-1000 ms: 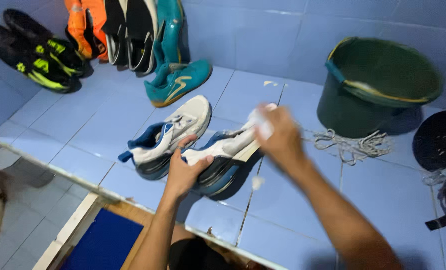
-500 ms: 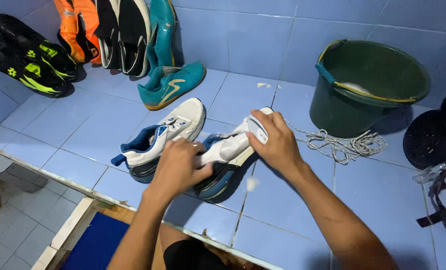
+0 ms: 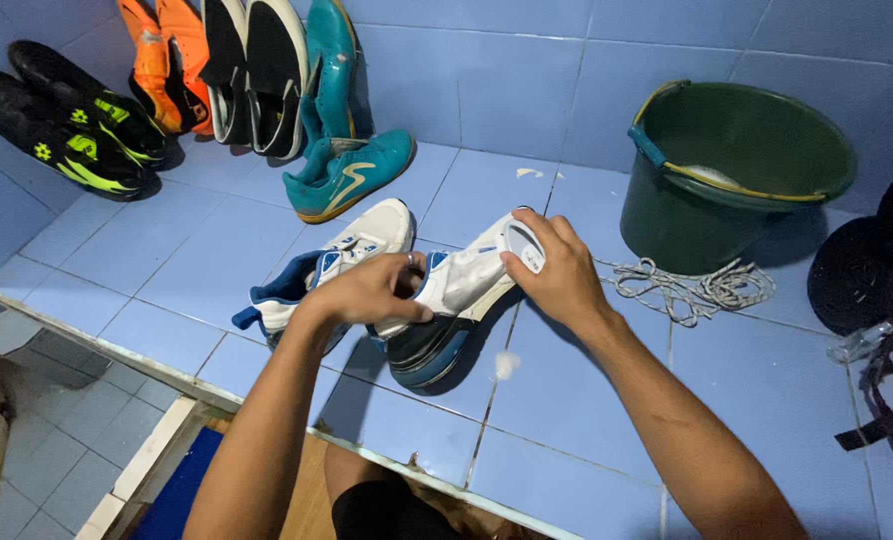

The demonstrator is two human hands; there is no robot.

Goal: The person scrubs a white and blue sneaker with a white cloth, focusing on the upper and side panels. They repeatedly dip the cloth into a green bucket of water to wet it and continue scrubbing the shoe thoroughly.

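A white and blue sneaker [image 3: 461, 295] lies tilted on its side on the blue tiled ledge [image 3: 576, 430], its dark sole facing me. My left hand [image 3: 366, 290] grips its heel end. My right hand [image 3: 556, 270] is closed around its toe end. Just to the left, its white and blue partner [image 3: 351, 250] rests flat on the tiles, partly hidden behind my left hand.
A dark green bucket [image 3: 736, 170] stands at the back right with loose white laces [image 3: 691, 285] in front of it. A teal shoe [image 3: 346, 175] lies behind the pair; more shoes [image 3: 256, 70] lean on the wall. Black and yellow shoes [image 3: 66, 125] sit far left. Black caps [image 3: 866, 270] lie right.
My right hand has come down from above the shoe and closed on its toe. My left hand has shifted onto the heel end. The view has drifted slightly.
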